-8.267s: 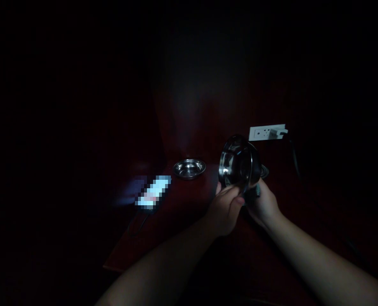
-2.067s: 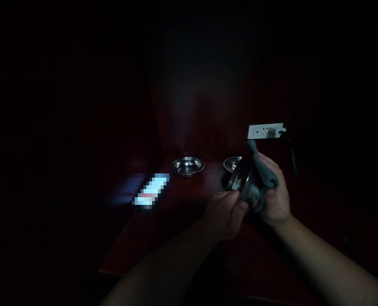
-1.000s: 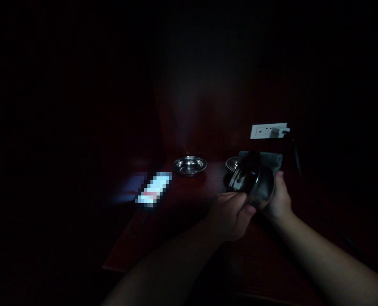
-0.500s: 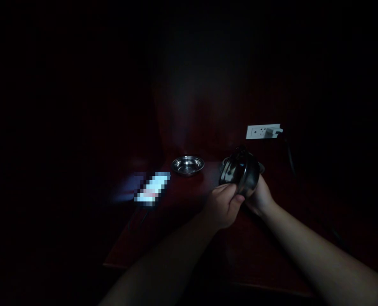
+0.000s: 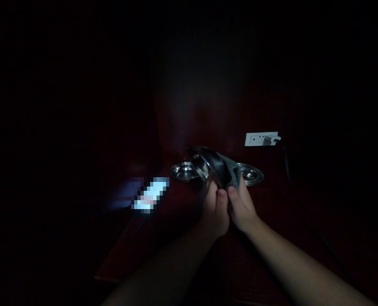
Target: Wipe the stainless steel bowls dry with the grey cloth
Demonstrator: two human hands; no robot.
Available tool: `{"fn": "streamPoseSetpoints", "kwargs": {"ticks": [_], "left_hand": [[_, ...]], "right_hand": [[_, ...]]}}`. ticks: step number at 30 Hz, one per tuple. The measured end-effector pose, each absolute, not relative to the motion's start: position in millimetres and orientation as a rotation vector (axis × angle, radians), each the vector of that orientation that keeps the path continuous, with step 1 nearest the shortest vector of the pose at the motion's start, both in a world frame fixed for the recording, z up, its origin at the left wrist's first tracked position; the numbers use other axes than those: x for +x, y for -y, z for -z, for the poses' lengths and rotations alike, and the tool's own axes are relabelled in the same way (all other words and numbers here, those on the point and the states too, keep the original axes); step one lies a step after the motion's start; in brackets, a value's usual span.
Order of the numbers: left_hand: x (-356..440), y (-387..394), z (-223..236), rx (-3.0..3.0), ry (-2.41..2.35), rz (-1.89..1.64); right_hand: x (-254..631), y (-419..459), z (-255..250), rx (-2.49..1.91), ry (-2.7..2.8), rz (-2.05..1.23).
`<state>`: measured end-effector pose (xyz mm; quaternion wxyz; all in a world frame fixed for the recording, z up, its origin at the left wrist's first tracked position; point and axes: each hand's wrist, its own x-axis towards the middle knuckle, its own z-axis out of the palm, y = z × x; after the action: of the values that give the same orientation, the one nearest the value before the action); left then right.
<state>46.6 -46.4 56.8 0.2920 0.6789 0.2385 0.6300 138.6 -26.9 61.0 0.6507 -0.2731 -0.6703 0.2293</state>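
Observation:
A shiny steel bowl [image 5: 212, 163] hangs tilted over the table, its mouth facing left. My left hand [image 5: 217, 210] is closed on the bowl's lower rim, thumb outside. My right hand [image 5: 243, 208] is closed round a grey-green cloth [image 5: 233, 170] and presses it against the bowl's outer side; some of its fingers are hidden behind the cloth. Behind the bowl on the left sits a shallow steel dish [image 5: 184, 172], partly covered by it. A round steel lid or plate [image 5: 251, 174] lies to the right, partly behind my right hand.
A lit phone [image 5: 150, 195], its screen blurred, stands at the left with a cable below it. On the back wall is a white socket panel [image 5: 260, 139] with a plug and dark cord [image 5: 286, 163]. The dark red table [image 5: 112, 265] ends at the lower left.
The bowl has moved left and turned, now overlapping the dish. The cloth, hidden half a second ago, shows again on its outer side. My right hand has come closer to my left.

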Motion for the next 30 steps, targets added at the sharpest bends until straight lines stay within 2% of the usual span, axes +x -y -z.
{"fn": "streamPoseSetpoints", "kwargs": {"ticks": [4, 12, 30], "left_hand": [[44.1, 46.7, -56.9, 1.787, -0.553, -1.612], [44.3, 42.3, -48.2, 1.836, -0.557, -1.557], [45.4, 45.5, -61.1, 1.922, -0.595, -1.552]], "right_hand": [[146.0, 30.0, -47.2, -0.525, 1.726, -0.258], [159.2, 30.0, -51.2, -0.474, 1.733, -0.220], [172.9, 30.0, -63.9, -0.528, 1.763, -0.112]]}}
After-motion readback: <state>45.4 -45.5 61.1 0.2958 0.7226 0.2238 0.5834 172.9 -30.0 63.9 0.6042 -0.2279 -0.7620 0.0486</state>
